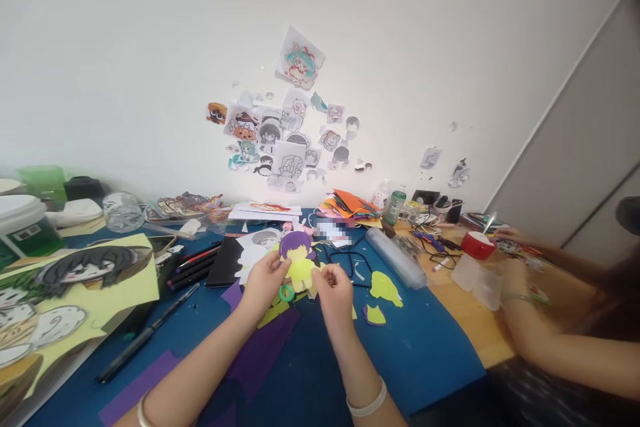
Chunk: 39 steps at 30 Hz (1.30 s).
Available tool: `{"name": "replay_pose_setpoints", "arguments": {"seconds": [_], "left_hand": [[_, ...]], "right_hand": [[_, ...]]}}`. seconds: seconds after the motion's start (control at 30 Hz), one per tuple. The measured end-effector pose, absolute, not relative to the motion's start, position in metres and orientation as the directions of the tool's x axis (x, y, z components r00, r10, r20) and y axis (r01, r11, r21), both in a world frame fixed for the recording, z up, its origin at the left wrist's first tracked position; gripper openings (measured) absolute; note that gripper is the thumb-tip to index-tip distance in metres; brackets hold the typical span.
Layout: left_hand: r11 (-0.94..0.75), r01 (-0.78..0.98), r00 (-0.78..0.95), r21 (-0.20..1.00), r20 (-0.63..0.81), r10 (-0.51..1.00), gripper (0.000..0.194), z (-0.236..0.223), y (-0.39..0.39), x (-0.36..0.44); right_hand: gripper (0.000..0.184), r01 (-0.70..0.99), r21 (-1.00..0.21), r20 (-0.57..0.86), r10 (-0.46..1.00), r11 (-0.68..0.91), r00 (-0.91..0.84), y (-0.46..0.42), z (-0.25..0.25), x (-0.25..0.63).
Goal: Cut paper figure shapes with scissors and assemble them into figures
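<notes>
Between my two hands is a yellow paper doll (302, 272) with purple paper hair (296, 244), held up above the blue mat (410, 347). My left hand (267, 278) pinches its left edge near the hair. With thumb and finger closed, my right hand (333, 285) grips the doll's lower right side. Just below the doll lies a green ring (287, 293). Purple paper (265, 347) is spread under my wrists. Yellow scraps (385, 288) and a yellow-and-purple scrap (375, 315) lie right of my right hand. White paper cutouts (253, 255) sit behind my left hand.
At left are a large drawing on yellow paper (80, 293), a black pen (147, 333) and several markers (197, 265). A clear plastic roll (395, 259) lies right. Coloured paper (350, 205) is stacked by the wall. Another person's arm (565, 340) rests at the wooden table.
</notes>
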State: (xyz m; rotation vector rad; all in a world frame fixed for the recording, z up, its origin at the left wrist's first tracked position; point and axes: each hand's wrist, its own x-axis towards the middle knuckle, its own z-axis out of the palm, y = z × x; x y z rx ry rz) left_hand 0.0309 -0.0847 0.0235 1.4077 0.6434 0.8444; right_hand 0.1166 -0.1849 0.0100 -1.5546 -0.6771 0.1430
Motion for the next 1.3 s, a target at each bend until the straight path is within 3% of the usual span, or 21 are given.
{"name": "replay_pose_setpoints", "arguments": {"seconds": [0.07, 0.17, 0.33, 0.5, 0.8, 0.97, 1.3], "left_hand": [[-0.029, -0.097, 0.559, 0.995, 0.079, 0.825, 0.033, 0.024, -0.083, 0.03], [-0.027, -0.067, 0.569, 0.997, 0.06, 0.82, 0.03, 0.026, -0.081, 0.028], [0.006, -0.083, 0.592, 0.997, 0.044, 0.805, 0.03, 0.026, -0.08, 0.028], [-0.001, -0.082, 0.583, 0.997, 0.049, 0.811, 0.027, 0.026, -0.079, 0.028], [0.028, -0.073, 0.587, 0.997, 0.021, 0.809, 0.025, 0.025, -0.078, 0.028], [0.037, -0.054, 0.579, 0.998, 0.001, 0.815, 0.026, 0.027, -0.079, 0.027], [0.035, -0.052, 0.584, 0.998, 0.001, 0.812, 0.025, 0.027, -0.078, 0.027]], "right_hand": [[0.018, 0.462, -0.879, 0.359, 0.47, -0.12, 0.806, -0.208, 0.013, 0.134], [0.011, 0.642, -0.653, 0.399, 0.538, -0.403, 0.743, -0.253, 0.009, 0.17], [0.024, 0.738, -0.471, 0.234, 0.738, -0.484, 0.633, -0.302, -0.009, 0.207], [0.018, 0.77, -0.503, 0.207, 0.81, -0.393, 0.549, -0.305, -0.013, 0.206], [0.031, 0.758, -0.574, 0.262, 0.807, -0.31, 0.529, -0.311, -0.012, 0.207], [0.017, 0.759, -0.589, 0.27, 0.819, -0.276, 0.507, -0.311, -0.018, 0.208], [0.015, 0.655, -0.702, 0.234, 0.779, -0.278, 0.581, -0.307, -0.026, 0.217]]}}
